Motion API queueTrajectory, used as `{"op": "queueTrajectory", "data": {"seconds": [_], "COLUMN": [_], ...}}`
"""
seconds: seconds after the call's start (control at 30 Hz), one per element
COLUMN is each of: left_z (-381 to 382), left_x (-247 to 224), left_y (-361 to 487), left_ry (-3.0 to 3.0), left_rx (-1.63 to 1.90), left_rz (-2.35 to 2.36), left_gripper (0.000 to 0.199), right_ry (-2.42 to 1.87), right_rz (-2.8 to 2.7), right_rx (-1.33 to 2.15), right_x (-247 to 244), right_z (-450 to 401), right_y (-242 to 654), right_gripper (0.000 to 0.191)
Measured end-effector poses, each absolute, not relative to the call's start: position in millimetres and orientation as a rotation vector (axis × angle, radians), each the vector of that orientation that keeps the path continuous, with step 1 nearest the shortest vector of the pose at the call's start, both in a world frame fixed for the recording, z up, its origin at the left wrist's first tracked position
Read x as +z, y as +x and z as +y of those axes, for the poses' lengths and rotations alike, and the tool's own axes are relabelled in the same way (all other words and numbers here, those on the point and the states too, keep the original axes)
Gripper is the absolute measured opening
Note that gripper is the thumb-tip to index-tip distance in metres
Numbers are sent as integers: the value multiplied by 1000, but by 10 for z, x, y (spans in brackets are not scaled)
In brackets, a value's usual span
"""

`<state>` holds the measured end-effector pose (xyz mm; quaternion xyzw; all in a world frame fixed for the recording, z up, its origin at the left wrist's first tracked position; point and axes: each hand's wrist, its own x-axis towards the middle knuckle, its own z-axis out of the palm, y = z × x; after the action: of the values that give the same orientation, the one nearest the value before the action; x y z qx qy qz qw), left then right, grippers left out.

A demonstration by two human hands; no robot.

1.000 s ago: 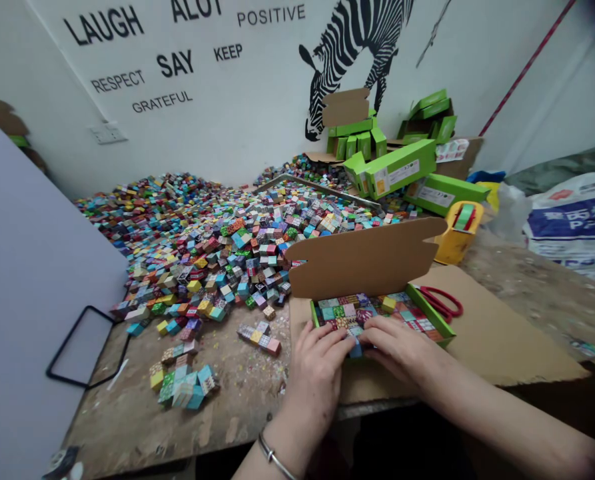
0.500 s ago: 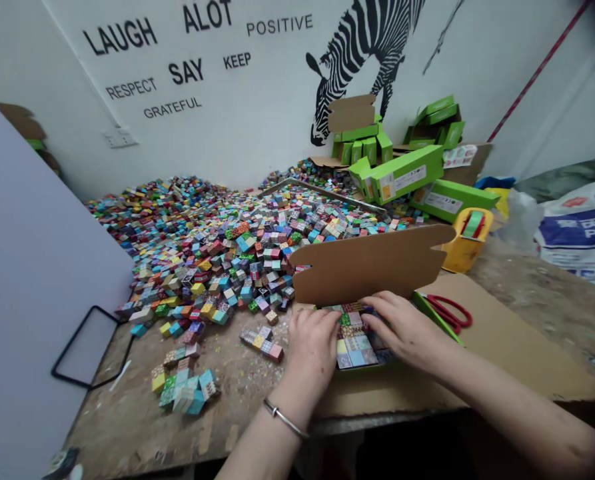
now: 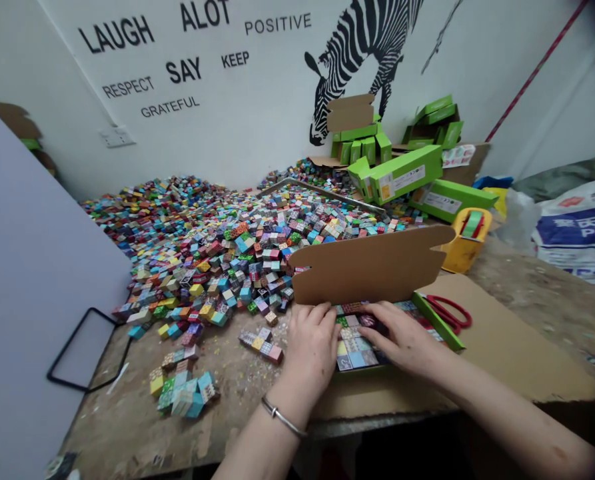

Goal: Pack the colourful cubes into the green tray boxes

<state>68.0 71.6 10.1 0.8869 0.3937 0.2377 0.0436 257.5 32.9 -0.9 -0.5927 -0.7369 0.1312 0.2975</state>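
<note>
A shallow green box [image 3: 438, 321] stands on brown cardboard with its brown lid flap [image 3: 374, 263] raised at the back. Rows of small patterned cubes [image 3: 356, 345] lie flat inside it. My left hand [image 3: 311, 343] closes over the box's left end, fingers together, fingertips bent down at the cubes; the grip underneath is hidden. My right hand [image 3: 402, 333] bends over the middle of the cubes, its thumb and fingers on either side of a dark purplish patch [image 3: 368, 321]. More cubes show right of that hand.
A heap of loose cubes [image 3: 212, 247] covers the table's back and left. Red-handled scissors [image 3: 447, 313] lie right of the box, near a yellow tape dispenser [image 3: 467, 240]. Green boxes [image 3: 407, 175] are piled behind. A black wire frame [image 3: 90, 350] leans at left.
My right hand has shifted slightly right and flattened within the box, and more cubes show around it. My left hand stays at the box's left end, its fingers slightly more drawn together.
</note>
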Motion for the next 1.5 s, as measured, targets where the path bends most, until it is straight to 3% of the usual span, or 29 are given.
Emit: {"op": "queueTrajectory", "data": {"seconds": [0.17,0.33,0.63,0.8,0.97,1.17,1.5], "left_z": [448,385,411,428,431,406,429], "left_x": [90,4,-50,-16,-7,-16,-61], "left_y": [745,829,837,817,798,771,766], "left_ry": [2816,2856,2932,2946,2983,3016,3033], "left_rx": [512,332,373,351,263,336,331], "left_rz": [983,1047,1096,1110,1125,1116,1116], "left_gripper": [60,69,67,64,66,67,63], "right_ry": [-1580,-1618,-1592,-1711,-1803,-1862,-1880], "right_rz": [-1882,-1843,-1696,-1650,-1798,-1818,-1892], "right_rx": [240,257,597,758,552,178,273], "right_x": [-168,-153,-80,-13,14,-15,32], "right_z": [178,208,333,353,344,359,365], "right_y": [2745,2707,2691,2726,2612,2649,2659], "right_gripper": [27,37,18,26,22,34,36]}}
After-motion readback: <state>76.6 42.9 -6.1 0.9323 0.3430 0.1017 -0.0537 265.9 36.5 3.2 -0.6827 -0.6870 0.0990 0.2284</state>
